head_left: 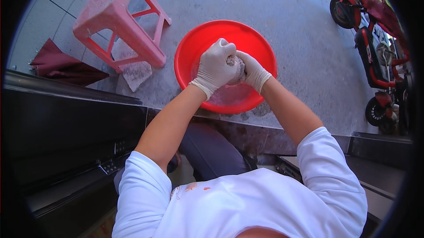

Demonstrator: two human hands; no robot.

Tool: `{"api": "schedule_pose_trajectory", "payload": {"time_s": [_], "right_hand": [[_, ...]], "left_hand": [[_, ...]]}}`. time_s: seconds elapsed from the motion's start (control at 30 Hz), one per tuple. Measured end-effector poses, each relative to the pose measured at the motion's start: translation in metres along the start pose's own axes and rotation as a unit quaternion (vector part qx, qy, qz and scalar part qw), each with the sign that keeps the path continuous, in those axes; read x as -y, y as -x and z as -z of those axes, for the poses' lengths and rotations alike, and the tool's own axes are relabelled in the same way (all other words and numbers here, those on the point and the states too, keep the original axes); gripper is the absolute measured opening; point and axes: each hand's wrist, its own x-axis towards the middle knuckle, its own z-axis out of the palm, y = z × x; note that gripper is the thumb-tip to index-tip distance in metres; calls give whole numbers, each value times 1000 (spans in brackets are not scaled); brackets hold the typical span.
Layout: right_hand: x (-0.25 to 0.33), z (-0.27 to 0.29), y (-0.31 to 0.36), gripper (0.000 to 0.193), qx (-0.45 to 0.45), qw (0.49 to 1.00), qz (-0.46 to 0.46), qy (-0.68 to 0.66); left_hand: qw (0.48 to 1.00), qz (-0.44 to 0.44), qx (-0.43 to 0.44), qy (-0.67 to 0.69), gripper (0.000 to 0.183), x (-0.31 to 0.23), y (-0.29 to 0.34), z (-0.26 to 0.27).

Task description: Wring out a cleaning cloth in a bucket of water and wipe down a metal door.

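Observation:
A wide red basin (182,76) stands on the concrete in front of me, with cloudy water in its bottom. Over it, my two white-gloved hands are close together around a grey, speckled, rough-looking lump (238,71); its kind cannot be made out. My left hand (215,66) is closed in a fist against the lump's left side. On the other side my right hand (252,71) curls round it, its fingers partly hidden. The lump's underside is out of sight behind the hands.
A pink plastic stool (126,21) stands left of the basin, beside a pale stone slab (136,75). Dark red folded fabric (66,66) lies farther left. Red-and-black scooters (371,54) are at the far right. A dark door sill (265,140) runs between me and the basin.

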Motion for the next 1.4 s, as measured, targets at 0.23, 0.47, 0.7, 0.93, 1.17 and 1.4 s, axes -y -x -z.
{"api": "schedule_pose_trajectory", "payload": {"time_s": [0.23,0.47,0.7,0.93,1.17,1.4], "right_hand": [[7,11,35,32,-24,991,123,38],[32,-25,68,23,-95,660,536,518],[1,-78,90,22,32,469,614,635],[-18,6,37,19,-115,951,269,-105],[-13,-31,57,40,-46,969,237,-44],[-9,5,41,37,36,979,179,-92]], "left_hand": [[995,-35,14,87,51,-7,11,-2],[749,438,54,494,62,9,38,1],[300,358,-58,882,37,17,35,-41],[781,438,-224,384,15,1,25,-48],[928,222,-266,138,27,-11,17,-30],[972,-26,-214,-89,9,-39,8,-32]]}}
